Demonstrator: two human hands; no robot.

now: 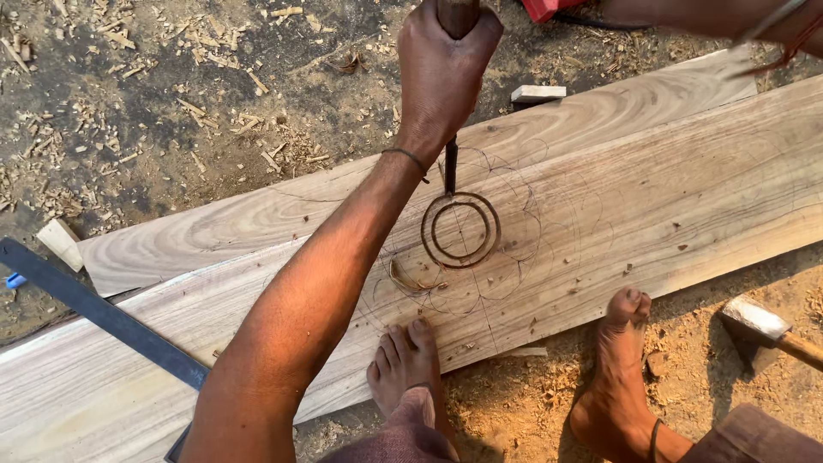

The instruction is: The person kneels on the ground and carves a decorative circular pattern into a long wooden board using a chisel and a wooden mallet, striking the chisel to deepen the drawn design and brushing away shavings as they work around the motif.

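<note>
The left hand (pixel 444 73) is wrapped in a tight fist around the dark wooden handle of a chisel (pixel 451 129), whose thin metal shank drops straight down to the long pale wooden plank (pixel 651 197) lying on the ground. The blade tip meets the top of two dark concentric rings carved into the wood (pixel 460 230), which sit at the centre of a pencilled flower pattern of overlapping arcs. A curled wood shaving (pixel 411 279) lies just left of and below the rings. The right hand is out of sight; only a forearm with cords at the wrist crosses the top right corner, so its grip cannot be told.

No container shows anywhere. The plank runs diagonally from lower left to upper right, with a second narrower board (pixel 257 219) tight against its far edge. The bare left foot (pixel 407 360) rests on the near edge of the plank, and the bare right foot (pixel 619 369) touches that edge with its toes. A dark flat metal ruler (pixel 103 313) crosses the plank's left end. A hammer with a pale head (pixel 759 324) lies on the sandy ground to the right, near the right foot. Wood chips scatter over the dirt beyond the far board.
</note>
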